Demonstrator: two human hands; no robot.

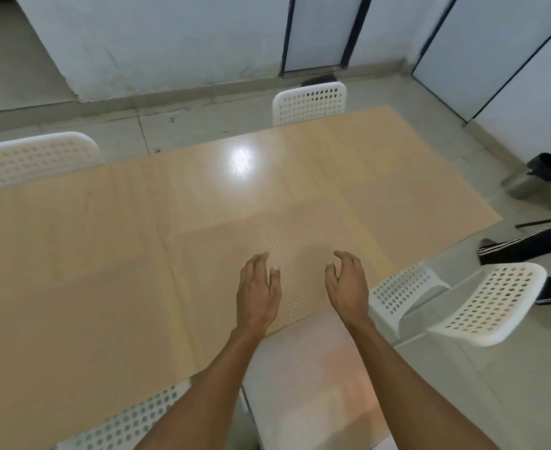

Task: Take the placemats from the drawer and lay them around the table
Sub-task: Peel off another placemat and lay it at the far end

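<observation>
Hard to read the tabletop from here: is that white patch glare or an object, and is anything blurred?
Head view: the white patch is lamp glare on the table, nothing lying there; hands look sharp; wide-angle bending curves the chairs and edges.

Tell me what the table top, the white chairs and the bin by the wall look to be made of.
Table top: light wood-look laminate or veneer, glossy; a lamp glare shows on it and faint grain lines run through it.
White chairs: probably moulded plastic, matt, with rows of punched round holes in the backs.
Bin: brushed metal body, likely steel, with a dull sheen; its dark top looks like plastic or a bag liner.
</observation>
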